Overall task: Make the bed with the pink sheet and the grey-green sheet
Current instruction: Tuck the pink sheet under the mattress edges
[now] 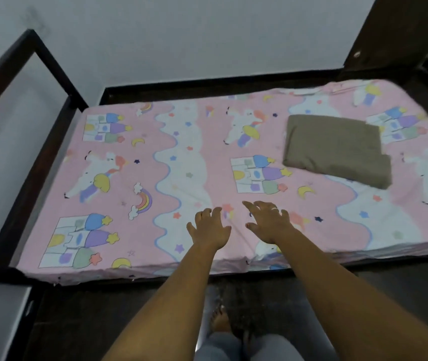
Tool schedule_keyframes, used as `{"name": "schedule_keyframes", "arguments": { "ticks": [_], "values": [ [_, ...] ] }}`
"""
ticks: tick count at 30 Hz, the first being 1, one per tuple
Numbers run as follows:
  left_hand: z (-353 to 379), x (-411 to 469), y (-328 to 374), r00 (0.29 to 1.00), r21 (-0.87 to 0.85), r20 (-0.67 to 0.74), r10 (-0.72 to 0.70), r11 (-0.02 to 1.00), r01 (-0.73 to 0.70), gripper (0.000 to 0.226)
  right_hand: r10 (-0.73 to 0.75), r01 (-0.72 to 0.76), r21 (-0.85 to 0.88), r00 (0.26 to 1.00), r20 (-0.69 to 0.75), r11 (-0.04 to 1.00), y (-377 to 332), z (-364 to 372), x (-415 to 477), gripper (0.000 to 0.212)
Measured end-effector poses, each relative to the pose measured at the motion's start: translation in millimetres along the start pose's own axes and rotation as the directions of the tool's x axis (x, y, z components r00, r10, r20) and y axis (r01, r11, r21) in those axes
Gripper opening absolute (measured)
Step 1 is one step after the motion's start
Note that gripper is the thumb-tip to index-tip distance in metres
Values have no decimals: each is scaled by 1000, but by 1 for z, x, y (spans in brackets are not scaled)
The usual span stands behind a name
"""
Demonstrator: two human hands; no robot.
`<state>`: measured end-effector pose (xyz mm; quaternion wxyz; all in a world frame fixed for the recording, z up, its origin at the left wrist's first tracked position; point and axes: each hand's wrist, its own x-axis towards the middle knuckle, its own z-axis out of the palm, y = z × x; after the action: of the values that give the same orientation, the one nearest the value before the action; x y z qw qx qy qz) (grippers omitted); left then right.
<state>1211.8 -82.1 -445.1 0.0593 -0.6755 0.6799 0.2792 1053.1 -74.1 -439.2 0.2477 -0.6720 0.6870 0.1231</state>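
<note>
A dark wooden bed frame (207, 87) holds a mattress covered by a pink sheet (207, 142) printed with unicorns and castles. A folded grey-green sheet (335, 147) lies on its right part.

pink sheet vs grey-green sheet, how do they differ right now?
The pink sheet is spread over the whole bed; the grey-green sheet is folded into a small rectangle. The pink sheet carries a colourful cartoon print; the grey-green sheet is plain. Shared: both are on the bed, the grey-green sheet lying on the pink sheet.
</note>
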Motion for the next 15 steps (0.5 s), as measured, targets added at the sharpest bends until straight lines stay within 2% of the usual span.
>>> {"name": "schedule_keyframes", "arguments": {
  "ticks": [7,11,15],
  "values": [
    [23,18,-49,975,-60,64,-214,974,218,59,-127,136,-43,978,165,990,-23,37,52,60],
    [28,15,-87,928,-126,74,-365,920,372,59,-250,266,-55,946,207,962,-55,48,73,60],
    [26,11,-120,882,-195,52,-468,862,468,59,-315,340,-65,917,246,938,-83,54,87,59]
  ]
}}
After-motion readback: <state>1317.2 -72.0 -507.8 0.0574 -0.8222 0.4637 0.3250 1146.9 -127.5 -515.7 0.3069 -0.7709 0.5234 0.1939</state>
